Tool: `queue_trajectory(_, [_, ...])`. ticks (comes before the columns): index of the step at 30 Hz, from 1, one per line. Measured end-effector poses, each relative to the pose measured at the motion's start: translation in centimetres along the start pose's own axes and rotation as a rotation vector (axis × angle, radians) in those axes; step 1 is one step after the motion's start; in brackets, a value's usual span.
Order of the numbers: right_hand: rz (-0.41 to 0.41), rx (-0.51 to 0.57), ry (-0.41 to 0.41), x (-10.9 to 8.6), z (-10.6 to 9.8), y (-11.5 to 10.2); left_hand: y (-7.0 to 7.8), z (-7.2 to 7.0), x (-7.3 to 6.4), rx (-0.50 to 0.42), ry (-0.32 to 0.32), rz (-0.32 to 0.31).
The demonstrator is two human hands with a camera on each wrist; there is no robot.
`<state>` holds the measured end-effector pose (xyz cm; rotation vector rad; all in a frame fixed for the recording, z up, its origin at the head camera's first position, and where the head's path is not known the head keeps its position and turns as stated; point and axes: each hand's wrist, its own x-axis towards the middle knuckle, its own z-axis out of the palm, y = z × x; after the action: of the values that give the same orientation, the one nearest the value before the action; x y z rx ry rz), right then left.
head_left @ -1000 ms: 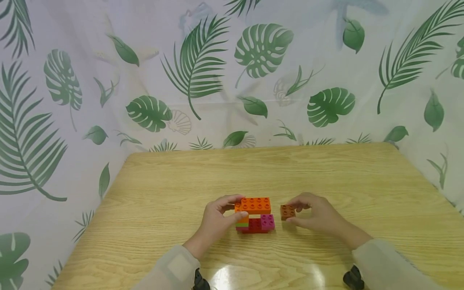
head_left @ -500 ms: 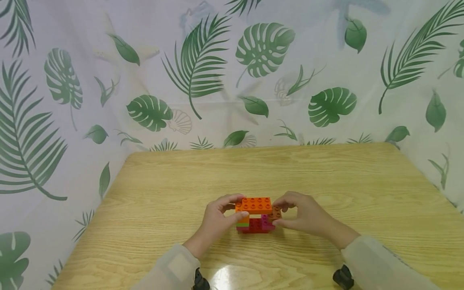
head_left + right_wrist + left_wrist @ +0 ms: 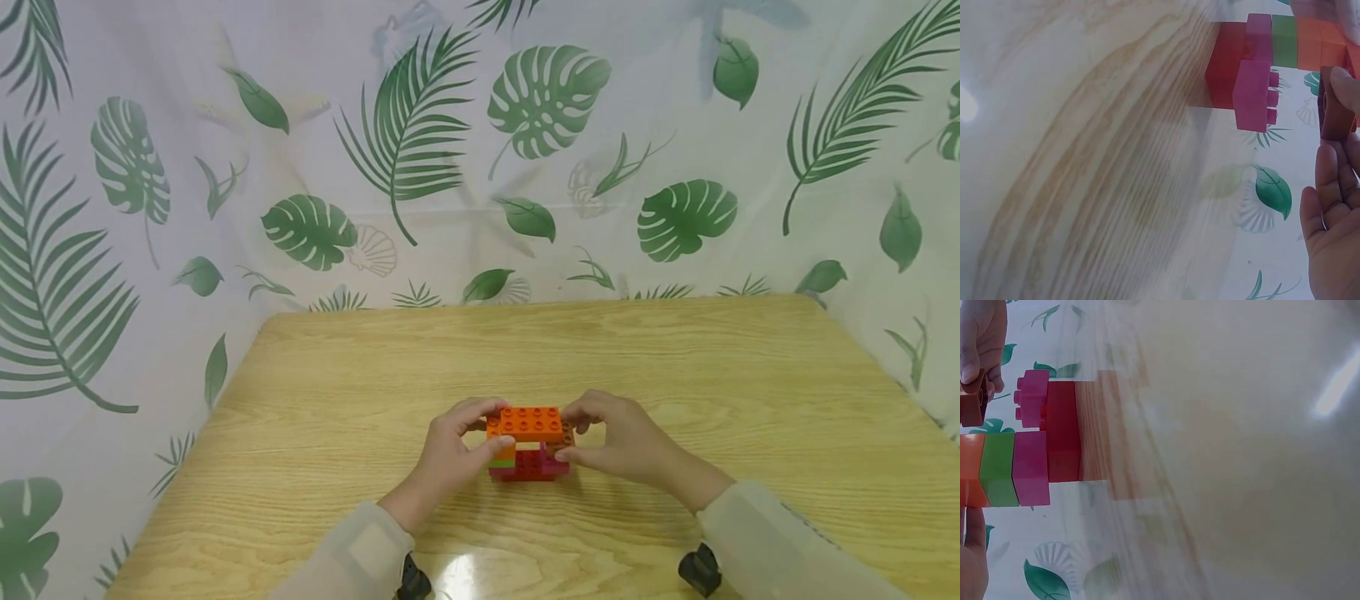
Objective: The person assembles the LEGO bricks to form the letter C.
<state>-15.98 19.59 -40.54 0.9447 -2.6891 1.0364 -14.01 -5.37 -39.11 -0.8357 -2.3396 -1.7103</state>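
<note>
My left hand point(image 3: 448, 454) grips the left end of a toy brick build, with the thumb in front and fingers behind. That end stacks an orange brick point(image 3: 971, 470), a green brick point(image 3: 999, 470) and a pink brick point(image 3: 1031, 467) on a red base brick point(image 3: 1064, 434). A long orange brick point(image 3: 531, 434) spans the top. Between thumb and fingers, my right hand point(image 3: 637, 442) pinches a small brown brick point(image 3: 1337, 109). Both wrist views show it above the studs of a second pink brick point(image 3: 1252, 94), apart from them. In the head view the long brick partly hides it.
A wood-grain table point(image 3: 337, 375) lies under the build. Behind it hangs a white cloth point(image 3: 450, 167) printed with green leaves. Black straps with small devices sit at both wrists, below the light sleeves point(image 3: 780, 542).
My right hand has moved left with the brown brick, from beside the build to under the right end of the long orange brick. The left hand has stayed nearly still.
</note>
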Motion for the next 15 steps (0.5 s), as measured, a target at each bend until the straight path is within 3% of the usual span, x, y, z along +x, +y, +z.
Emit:
queue_trajectory(11, [0.01,0.016,0.008,0.0,0.1,0.1,0.2,0.0,0.0,0.021,-0.021,0.017])
queue_trajectory(15, [0.02,0.038,0.041,0.0,0.3,0.2,-1.4,0.4,0.2,0.019,-0.02,0.026])
